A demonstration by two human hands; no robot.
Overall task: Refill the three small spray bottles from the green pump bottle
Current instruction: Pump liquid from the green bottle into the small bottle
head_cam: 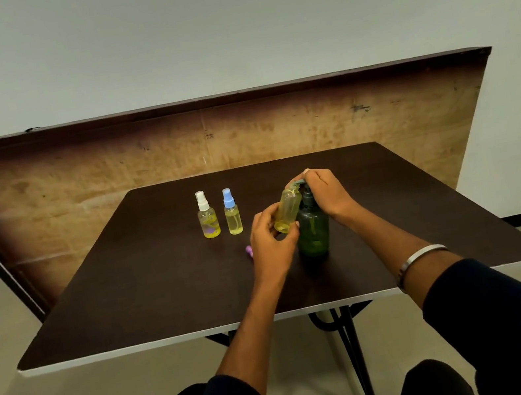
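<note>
Tabletop (166, 301): left hand (272, 244) apparently tilts uncapped bottle (287, 210)

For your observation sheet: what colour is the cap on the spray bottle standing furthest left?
White, on the leftmost spray bottle; clearest in the head view.

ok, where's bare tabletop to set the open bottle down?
Free: the table in front of the white-capped bottle and blue-capped bottle, and right of the green pump bottle. Crowded: around the left hand, uncapped bottle, purple cap and right hand.
</note>
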